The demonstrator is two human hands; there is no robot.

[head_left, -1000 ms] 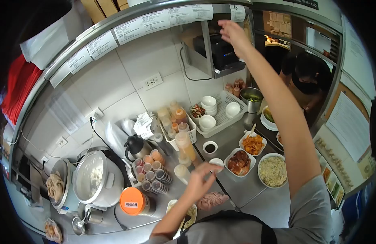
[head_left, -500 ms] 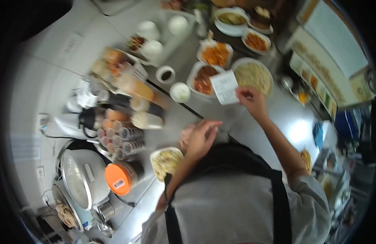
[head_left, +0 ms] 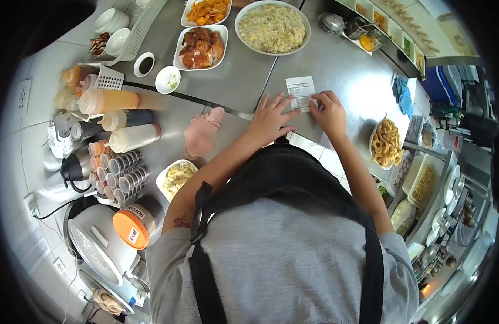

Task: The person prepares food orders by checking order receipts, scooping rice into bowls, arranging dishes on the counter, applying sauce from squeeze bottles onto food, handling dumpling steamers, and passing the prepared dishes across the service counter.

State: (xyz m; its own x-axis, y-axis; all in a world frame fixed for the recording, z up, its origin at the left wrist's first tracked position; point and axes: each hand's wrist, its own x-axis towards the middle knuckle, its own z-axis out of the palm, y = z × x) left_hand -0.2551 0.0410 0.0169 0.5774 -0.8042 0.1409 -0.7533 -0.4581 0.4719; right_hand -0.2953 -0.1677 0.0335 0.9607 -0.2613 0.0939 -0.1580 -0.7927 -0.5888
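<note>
A small printed paper receipt lies close to the front edge of the steel counter. My right hand pinches its lower right side between thumb and curled fingers. Just left of the slip, my left hand is open, fingers spread, with the fingertips near or at the paper's lower left edge. Farther left rests a crumpled pink cloth-like item, apart from my hand. Beyond the receipt stand a large bowl of fried rice and a square dish of glazed roast meat.
To the left are sauce bottles, stacked lidded cups, an orange-lidded tub and a rice cooker. A rice dish sits by my left forearm. Fried food fills a bowl on the right, near a blue cloth.
The receipt has moved from beside the meat dish to the counter near me. My left hand has come away from the pink item to the paper. The view has shifted.
</note>
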